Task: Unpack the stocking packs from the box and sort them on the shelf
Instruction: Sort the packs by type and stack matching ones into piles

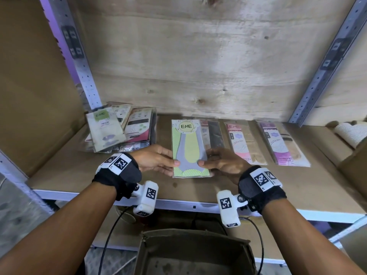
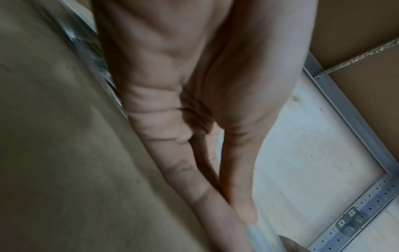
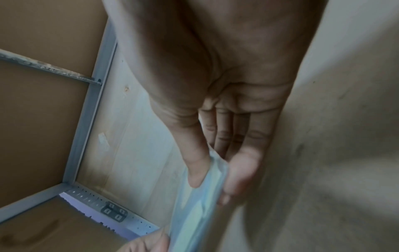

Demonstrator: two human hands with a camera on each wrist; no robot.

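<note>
A green and grey stocking pack (image 1: 189, 149) marked ENE is held flat just above the shelf board (image 1: 79, 171). My left hand (image 1: 158, 161) pinches its lower left edge, thumb on top. My right hand (image 1: 220, 161) pinches its lower right edge; in the right wrist view the pack's edge (image 3: 200, 201) sits between thumb and fingers. A loose pile of packs (image 1: 119, 130) lies at the shelf's left. A dark pack (image 1: 214, 133), a pink pack (image 1: 242, 141) and a purple pack (image 1: 282, 143) lie in a row to the right. The open cardboard box (image 1: 194, 253) stands below.
Perforated metal uprights (image 1: 83, 62) frame the shelf, with a plywood back panel (image 1: 198, 66) behind. A white ribbed item (image 1: 351, 132) sits at the far right of the shelf. Cables hang from the wrist cameras over the box.
</note>
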